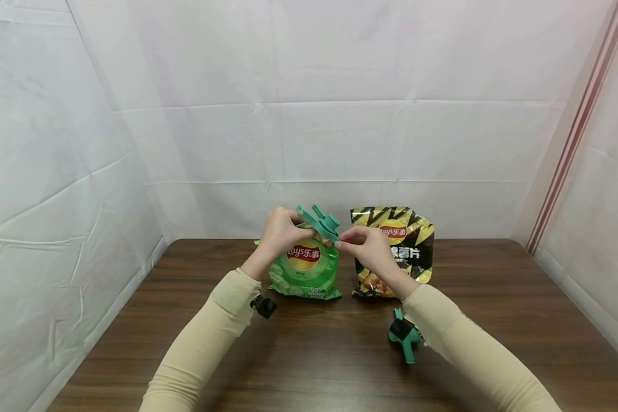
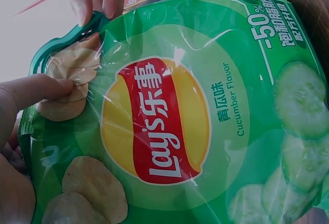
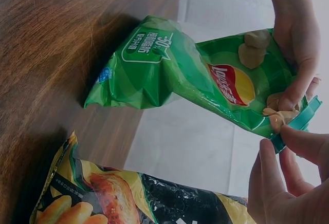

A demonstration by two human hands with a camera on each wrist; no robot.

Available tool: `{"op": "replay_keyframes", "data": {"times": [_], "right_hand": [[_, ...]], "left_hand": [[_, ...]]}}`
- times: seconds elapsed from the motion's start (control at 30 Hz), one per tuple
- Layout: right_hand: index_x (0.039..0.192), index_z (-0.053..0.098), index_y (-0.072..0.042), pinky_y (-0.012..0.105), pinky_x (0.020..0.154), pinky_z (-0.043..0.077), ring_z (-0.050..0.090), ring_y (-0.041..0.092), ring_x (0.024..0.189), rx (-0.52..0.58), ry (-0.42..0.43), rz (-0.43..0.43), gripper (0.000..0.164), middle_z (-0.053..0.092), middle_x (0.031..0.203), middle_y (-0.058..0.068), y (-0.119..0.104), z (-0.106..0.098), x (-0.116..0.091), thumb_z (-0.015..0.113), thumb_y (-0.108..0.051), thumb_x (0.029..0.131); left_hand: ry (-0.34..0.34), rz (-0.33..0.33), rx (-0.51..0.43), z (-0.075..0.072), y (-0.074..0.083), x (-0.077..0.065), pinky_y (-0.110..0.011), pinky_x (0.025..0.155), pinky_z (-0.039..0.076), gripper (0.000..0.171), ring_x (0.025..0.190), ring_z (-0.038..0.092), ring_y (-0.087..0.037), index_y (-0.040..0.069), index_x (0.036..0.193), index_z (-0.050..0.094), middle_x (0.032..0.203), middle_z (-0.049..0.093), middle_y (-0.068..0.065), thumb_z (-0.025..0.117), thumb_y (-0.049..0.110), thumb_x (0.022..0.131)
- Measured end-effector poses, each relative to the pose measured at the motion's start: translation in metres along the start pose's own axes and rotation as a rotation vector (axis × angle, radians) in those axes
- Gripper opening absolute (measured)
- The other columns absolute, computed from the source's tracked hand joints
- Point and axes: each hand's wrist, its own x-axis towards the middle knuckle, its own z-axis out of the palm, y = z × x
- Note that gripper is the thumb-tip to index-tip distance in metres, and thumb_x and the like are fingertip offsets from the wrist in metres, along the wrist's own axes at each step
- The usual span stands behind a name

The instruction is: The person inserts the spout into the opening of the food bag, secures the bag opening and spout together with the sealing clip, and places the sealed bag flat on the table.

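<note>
A green Lay's chip bag (image 1: 301, 277) stands upright on the table. My left hand (image 1: 280, 232) pinches its top edge, the thumb pressing on the front of the bag in the left wrist view. A green bag clip with a round spout (image 1: 321, 222) lies slantwise along the bag's top. My right hand (image 1: 368, 249) pinches the clip's right end between thumb and fingers. In the right wrist view the clip's strip (image 3: 303, 118) runs across the bag's top edge, near the left thumb (image 3: 293, 93).
A black and yellow Lay's bag (image 1: 417, 252) stands upright to the right of the green one. A second green clip (image 1: 408, 350) lies on the brown wooden table (image 1: 309, 366), below my right wrist. White sheeting (image 1: 340, 143) hangs behind and at both sides.
</note>
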Motion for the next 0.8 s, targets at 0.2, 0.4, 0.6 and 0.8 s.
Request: {"op": "replay_keyframes", "data": {"times": [0.2,0.4,0.6,0.8], "right_hand": [[0.096,0.072,-0.012,0.033,0.074,0.055,0.067,0.02,0.091,0.008,-0.007,-0.002,0.019,0.072,0.097,0.006,0.0006,0.0008,-0.0001,0.073,-0.026,0.084],[0.097,0.072,-0.011,0.033,0.075,0.054,0.067,0.021,0.092,0.01,-0.012,-0.001,0.019,0.072,0.099,0.007,-0.0007,0.0004,-0.0007,0.073,-0.024,0.084],[0.096,0.07,-0.009,0.033,0.076,0.054,0.068,0.021,0.091,0.032,-0.022,0.016,0.017,0.071,0.098,0.008,-0.001,-0.0001,-0.0004,0.073,-0.021,0.084],[0.099,0.068,-0.008,0.035,0.078,0.054,0.068,0.023,0.093,0.087,-0.031,0.007,0.019,0.07,0.1,0.011,-0.0017,-0.0013,-0.0001,0.074,-0.017,0.083]], "left_hand": [[0.003,0.011,0.011,-0.0006,0.0009,-0.0009,-0.021,0.045,0.038,0.01,0.044,0.049,-0.009,0.007,0.068,0.074,0.061,0.069,-0.006,0.073,0.015,0.074],[0.008,0.01,0.01,-0.0003,0.0013,-0.0016,-0.022,0.045,0.041,0.009,0.045,0.052,-0.009,0.006,0.07,0.075,0.064,0.07,-0.007,0.074,0.014,0.074],[0.007,0.026,-0.001,-0.0002,0.0017,-0.0016,-0.021,0.044,0.036,0.01,0.043,0.044,-0.008,0.006,0.067,0.073,0.061,0.068,-0.006,0.073,0.013,0.074],[-0.004,0.028,-0.015,-0.0007,0.0012,-0.001,-0.021,0.045,0.03,0.019,0.042,0.034,-0.008,0.008,0.058,0.064,0.05,0.054,0.001,0.072,0.014,0.075]]}}
